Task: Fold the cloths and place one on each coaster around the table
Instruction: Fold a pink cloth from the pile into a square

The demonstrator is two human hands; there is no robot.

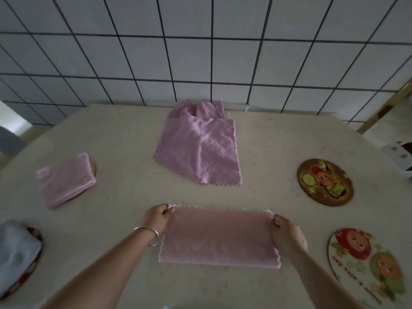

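Observation:
A pink cloth (219, 236), folded in half into a long strip, lies on the table in front of me. My left hand (157, 217) pinches its far left corner and my right hand (287, 235) pinches its far right corner. More pink cloths (200, 148) lie loose in a heap at the far middle. A folded pink cloth (65, 182) covers a coaster (93, 168) on the left. A folded blue cloth (16, 253) covers a coaster (35, 236) at the near left. Two bare round coasters sit on the right, one brown (325, 182), one white (365, 267).
The pale table (122, 141) backs onto a white tiled wall (200, 52). A grey chair (10, 141) stands beyond the left edge. A white object (399, 155) sits past the right edge, beside a wooden frame (388, 108).

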